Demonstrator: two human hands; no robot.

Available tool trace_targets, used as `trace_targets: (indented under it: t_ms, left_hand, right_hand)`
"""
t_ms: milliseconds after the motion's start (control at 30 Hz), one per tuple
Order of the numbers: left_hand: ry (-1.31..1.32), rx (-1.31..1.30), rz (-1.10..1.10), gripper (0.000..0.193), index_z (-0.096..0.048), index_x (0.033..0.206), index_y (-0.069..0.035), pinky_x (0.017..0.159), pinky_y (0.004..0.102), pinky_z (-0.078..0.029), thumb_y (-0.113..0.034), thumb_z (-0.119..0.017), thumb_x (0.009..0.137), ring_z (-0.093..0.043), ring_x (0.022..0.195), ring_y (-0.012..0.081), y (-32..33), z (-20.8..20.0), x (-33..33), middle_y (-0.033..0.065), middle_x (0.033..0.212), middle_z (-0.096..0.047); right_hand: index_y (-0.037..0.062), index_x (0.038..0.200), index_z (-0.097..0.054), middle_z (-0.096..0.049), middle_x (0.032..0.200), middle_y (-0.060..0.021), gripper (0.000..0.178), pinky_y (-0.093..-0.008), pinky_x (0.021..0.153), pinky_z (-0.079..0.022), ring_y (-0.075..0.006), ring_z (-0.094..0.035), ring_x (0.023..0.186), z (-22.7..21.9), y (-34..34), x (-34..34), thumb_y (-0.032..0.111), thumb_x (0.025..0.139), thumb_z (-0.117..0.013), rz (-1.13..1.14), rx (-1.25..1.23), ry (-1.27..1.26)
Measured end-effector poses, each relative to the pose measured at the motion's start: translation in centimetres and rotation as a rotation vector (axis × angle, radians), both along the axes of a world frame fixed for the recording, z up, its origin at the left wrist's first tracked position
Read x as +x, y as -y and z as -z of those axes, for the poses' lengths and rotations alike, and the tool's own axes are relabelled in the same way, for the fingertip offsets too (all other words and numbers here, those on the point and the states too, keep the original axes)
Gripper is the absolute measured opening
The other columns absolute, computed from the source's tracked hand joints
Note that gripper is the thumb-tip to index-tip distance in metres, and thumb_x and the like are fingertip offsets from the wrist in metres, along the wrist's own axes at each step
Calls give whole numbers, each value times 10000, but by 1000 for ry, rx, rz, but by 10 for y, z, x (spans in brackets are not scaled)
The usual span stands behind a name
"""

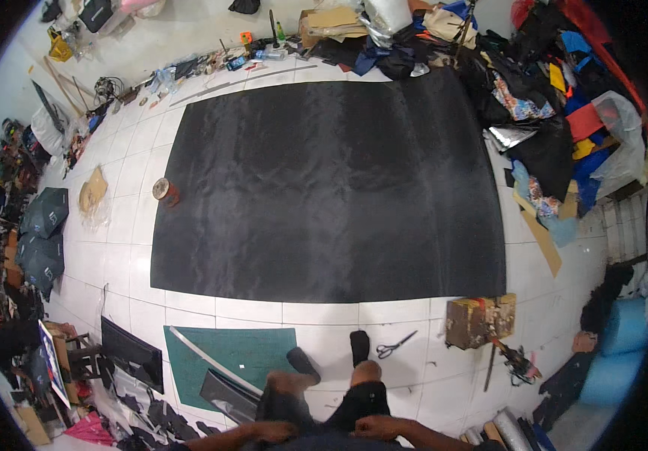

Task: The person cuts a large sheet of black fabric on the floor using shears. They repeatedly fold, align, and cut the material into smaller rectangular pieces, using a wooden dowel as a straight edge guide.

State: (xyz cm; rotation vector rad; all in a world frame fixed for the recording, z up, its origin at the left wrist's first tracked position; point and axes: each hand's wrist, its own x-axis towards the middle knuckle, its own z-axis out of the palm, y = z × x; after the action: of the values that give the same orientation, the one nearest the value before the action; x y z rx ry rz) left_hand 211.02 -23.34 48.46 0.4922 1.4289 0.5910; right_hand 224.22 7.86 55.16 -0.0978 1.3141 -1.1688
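Observation:
My left hand [275,431] is curled closed against the dark shorts [282,406] at my lap. On the other side my right hand [375,426] is closed too, low against the same dark cloth. What either hand holds, if anything, is hidden. Beyond my dark-socked feet a large black sheet [331,195] lies spread on the white tiled floor, with faint creases across it. A pair of scissors [397,344] lies right of my right foot. To the left, a green cutting mat [219,353] bears a metal ruler [211,359] and a folded black piece [228,395].
A round tin [161,189] stands at the sheet's left edge. Near its right front corner is a worn box [480,322]. Piled fabric and plastic [549,113] crowd the far right. Dark umbrellas [42,237] lie left; blue rolls [620,353] stand right.

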Motion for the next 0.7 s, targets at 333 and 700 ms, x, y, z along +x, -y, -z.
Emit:
trace_targets:
  t_ms: [333,700]
  left_hand:
    - [-208,57,-1190,341,-587,1134,-32,857,399,-452,-286,-500,924,-597,937,267,-85,424,-10,97,1000,-637]
    - [-225,-124,-2129,423,-505,1109,25,589,321,-491,-248,-689,844,-514,719,183,-33,580,-170,76,843,-491]
  right_hand:
    - [47,1128,-586,-628,953,-59,299,-354,800,-513,-170,-607,901,392,-125,-82,263,924,-563,752,390,-398]
    - [23,1204,-478,-487,1075,-108,472,-499,910,-494,-249,-544,979,621,-151,-75,318,884,-664,2058,354,202]
